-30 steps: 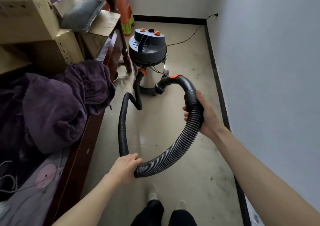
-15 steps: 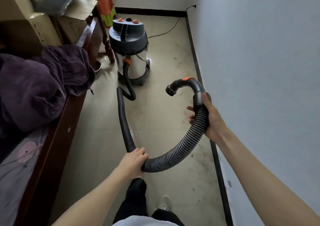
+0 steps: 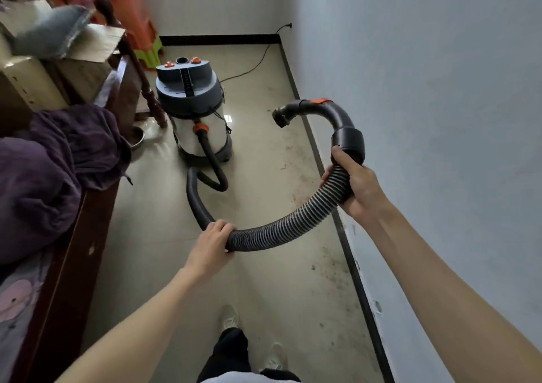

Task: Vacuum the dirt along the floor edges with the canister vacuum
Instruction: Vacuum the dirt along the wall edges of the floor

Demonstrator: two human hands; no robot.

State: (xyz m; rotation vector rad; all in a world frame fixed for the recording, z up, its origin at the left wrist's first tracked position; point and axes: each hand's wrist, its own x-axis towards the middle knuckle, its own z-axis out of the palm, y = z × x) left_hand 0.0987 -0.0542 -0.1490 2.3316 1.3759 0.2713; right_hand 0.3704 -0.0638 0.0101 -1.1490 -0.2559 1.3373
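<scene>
The canister vacuum [image 3: 197, 110], with a grey lid and steel body, stands on the floor ahead near the bed's foot. Its black ribbed hose [image 3: 281, 224] loops from the canister's front to me. My left hand [image 3: 212, 243] grips the hose at the low point of the loop. My right hand [image 3: 356, 186] grips it higher, just under the black cuff of the curved handle. The open nozzle end [image 3: 280, 117] hangs in the air and points left, with no wand on it. Dark dirt specks [image 3: 331, 268] lie on the tiles along the black skirting [image 3: 356, 268] at the right wall.
A bed with a dark wooden frame [image 3: 73, 253] and a purple blanket [image 3: 50, 165] fills the left side. Cardboard boxes [image 3: 35, 78] and a carved post stand behind it. The power cord [image 3: 252, 69] runs to the far right corner. My feet [image 3: 231, 321] stand on the tiles.
The nozzle end has come away from the canister and swung right toward the wall. Both hands kept their grip, the right one rising. I have stepped back from the canister.
</scene>
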